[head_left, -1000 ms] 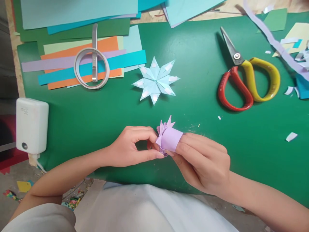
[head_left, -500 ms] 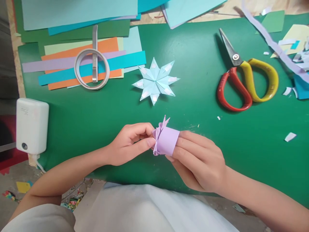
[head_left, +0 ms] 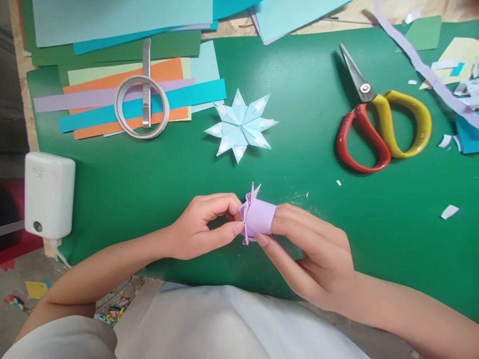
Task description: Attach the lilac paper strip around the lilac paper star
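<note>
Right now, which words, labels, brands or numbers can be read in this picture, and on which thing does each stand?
None can be read.
White box at the left edge: faint embossed mark near its top, too blurred to read.
Scissors, tape roll, purple paper piece: no print visible.

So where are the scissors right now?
In the head view the scissors lie on the green mat, upper right, right of the blue paper star.

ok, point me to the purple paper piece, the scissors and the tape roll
purple paper piece (head_left: 257, 218), head view, on its wrapped band
scissors (head_left: 365, 89), head view, on the pivot screw
tape roll (head_left: 120, 115), head view, on its left rim
</note>
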A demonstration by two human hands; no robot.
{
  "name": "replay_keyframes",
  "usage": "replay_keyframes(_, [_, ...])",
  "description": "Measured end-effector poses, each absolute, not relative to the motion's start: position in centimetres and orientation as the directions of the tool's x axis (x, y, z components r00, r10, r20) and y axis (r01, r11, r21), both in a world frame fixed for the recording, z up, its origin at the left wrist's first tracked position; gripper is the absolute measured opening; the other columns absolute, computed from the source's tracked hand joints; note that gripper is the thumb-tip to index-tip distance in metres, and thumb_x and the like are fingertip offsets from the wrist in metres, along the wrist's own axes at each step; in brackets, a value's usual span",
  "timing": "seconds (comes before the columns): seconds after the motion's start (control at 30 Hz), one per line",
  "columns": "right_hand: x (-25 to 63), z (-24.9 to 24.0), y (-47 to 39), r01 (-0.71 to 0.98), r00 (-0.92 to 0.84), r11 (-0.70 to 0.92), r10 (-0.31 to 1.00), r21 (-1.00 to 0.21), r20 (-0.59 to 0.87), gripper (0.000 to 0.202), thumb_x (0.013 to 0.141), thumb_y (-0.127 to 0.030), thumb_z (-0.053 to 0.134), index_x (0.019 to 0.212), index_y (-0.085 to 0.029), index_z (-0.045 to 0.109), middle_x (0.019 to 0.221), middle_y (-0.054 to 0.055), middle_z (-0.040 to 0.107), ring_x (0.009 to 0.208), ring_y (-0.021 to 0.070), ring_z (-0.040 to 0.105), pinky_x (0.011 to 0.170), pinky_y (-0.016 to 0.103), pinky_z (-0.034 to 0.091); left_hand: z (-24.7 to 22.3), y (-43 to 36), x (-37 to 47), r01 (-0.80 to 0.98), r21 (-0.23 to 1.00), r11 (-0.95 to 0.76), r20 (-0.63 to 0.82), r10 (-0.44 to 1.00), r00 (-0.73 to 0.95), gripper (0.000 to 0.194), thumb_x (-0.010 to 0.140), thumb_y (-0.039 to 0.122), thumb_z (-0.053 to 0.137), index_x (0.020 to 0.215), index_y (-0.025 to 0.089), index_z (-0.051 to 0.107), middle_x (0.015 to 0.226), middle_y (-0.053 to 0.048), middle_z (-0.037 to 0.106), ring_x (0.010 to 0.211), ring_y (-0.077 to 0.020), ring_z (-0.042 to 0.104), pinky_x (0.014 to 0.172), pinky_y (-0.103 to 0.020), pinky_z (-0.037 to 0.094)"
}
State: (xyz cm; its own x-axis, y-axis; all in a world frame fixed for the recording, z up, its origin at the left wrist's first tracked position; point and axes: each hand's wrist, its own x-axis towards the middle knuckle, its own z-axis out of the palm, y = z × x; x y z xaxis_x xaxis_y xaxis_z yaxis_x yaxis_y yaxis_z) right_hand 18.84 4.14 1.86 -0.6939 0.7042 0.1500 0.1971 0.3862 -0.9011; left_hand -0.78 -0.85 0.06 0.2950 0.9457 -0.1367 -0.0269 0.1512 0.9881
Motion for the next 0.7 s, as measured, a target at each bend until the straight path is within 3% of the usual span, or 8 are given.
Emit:
replay_keyframes(0.27, [19.12,1.99,3.73,0.219,-0.710,0.429,0.686,-0.877,0.159,0.012,0.083,-0.004,0.054,0.081,-0.016,0.055,0.072,0.003,0.058,0.064,0.0115,0.051,0.058,0.026,0.041,-0.29,-1.26,-0.17,0.034,0.999,-0.037,0.028,0.971,0.238,0.010,0.087,0.017,0.059,0.078,0.017,0.054,0.071,-0.001,0.058,0.067,-0.0112,0.051,0.064,-0.024,0.044])
replay_keyframes(0.53, [18.77,1.48,3.62,0.240,-0.734,0.486,0.657,-0.841,0.170,0.013,0.085,-0.006,0.048,0.080,-0.018,0.051,0.070,0.001,0.048,0.063,0.0115,0.042,0.057,0.026,0.037,0.13,-1.29,-0.14,0.121,0.992,0.026,-0.056,0.965,0.256,0.013,0.086,0.016,0.056,0.074,0.017,0.050,0.070,0.001,0.051,0.067,-0.0105,0.044,0.062,-0.023,0.039])
replay_keyframes(0.7, [18.72,1.41,3.55,0.199,-0.741,0.530,0.632,-0.824,0.227,0.009,0.081,-0.008,0.048,0.082,-0.016,0.051,0.074,0.004,0.051,0.065,0.0137,0.043,0.058,0.028,0.039,0.19,-1.47,0.07,0.132,0.990,0.050,-0.078,0.973,0.219,0.013,0.083,0.015,0.058,0.073,0.017,0.051,0.069,0.002,0.052,0.065,-0.0100,0.044,0.060,-0.022,0.039])
